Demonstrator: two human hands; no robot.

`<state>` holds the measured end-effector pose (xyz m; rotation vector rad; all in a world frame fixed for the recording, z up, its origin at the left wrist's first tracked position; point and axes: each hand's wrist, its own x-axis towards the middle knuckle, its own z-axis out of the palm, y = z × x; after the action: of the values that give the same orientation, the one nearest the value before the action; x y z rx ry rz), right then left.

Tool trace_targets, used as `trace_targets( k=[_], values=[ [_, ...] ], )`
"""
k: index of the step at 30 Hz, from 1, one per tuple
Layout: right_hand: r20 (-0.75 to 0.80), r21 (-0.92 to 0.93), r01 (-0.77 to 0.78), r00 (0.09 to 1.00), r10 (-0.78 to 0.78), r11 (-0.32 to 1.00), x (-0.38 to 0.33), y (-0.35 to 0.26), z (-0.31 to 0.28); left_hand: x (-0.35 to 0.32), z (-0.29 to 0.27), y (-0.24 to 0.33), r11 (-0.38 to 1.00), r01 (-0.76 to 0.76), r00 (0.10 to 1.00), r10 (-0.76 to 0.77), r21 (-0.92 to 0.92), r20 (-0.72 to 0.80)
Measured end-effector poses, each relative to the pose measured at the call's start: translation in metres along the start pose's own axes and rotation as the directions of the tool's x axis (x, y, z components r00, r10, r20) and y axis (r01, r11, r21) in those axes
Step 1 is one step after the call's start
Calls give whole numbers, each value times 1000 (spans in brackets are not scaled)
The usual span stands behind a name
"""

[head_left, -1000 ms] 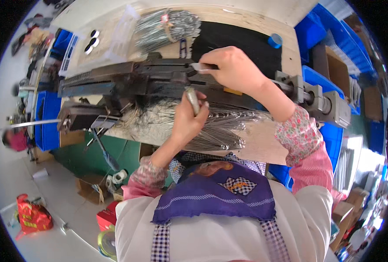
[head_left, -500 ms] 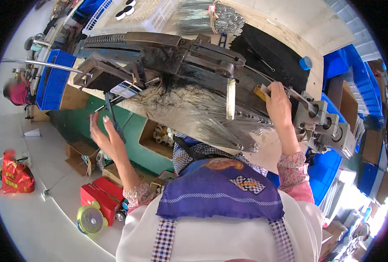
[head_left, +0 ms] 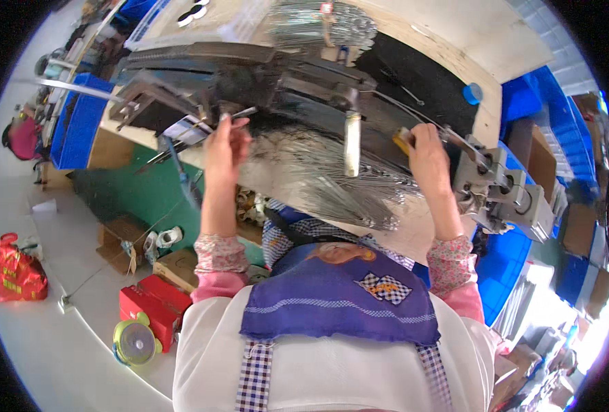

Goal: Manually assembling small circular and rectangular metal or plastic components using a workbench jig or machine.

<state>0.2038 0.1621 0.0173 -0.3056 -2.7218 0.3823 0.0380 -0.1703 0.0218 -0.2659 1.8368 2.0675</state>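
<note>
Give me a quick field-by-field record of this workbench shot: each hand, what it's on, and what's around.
left hand: raised at the left end of the machine, fingers pinching a thin metal rod
right hand: gripping a yellow-handled part on the machine's right side
machine: long dark metal frame across the bench
wire pile: loose silvery wires spread under the frame, between the hands
wire bundle: on the wooden bench behind
blue bins: at left
red box: on the floor
</note>
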Motion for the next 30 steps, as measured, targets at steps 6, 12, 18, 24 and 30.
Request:
trace_targets(
  k=[6,12,18,24,30],
  values=[
    [143,-78,-165,974,175,983,-1,0,13,-26,43,-18,924,-322,932,270,-209,-242],
    [-56,66,-21,998,25,998,-8,-1,4,-102,201,25,999,10,565,21,-33,825],
    [29,30,76,997,-77,997,-41,-21,-43,-75,222,-1,925,381,670,-272,-4,691],
    [136,147,181,970,-201,972,-46,-14,-133,-84,228,-13,982,100,853,-1,-160,521],
    [-100,113,225,972,-214,968,68,-6,-120,-74,216,-15,967,13,880,110,-254,462]
  ],
)
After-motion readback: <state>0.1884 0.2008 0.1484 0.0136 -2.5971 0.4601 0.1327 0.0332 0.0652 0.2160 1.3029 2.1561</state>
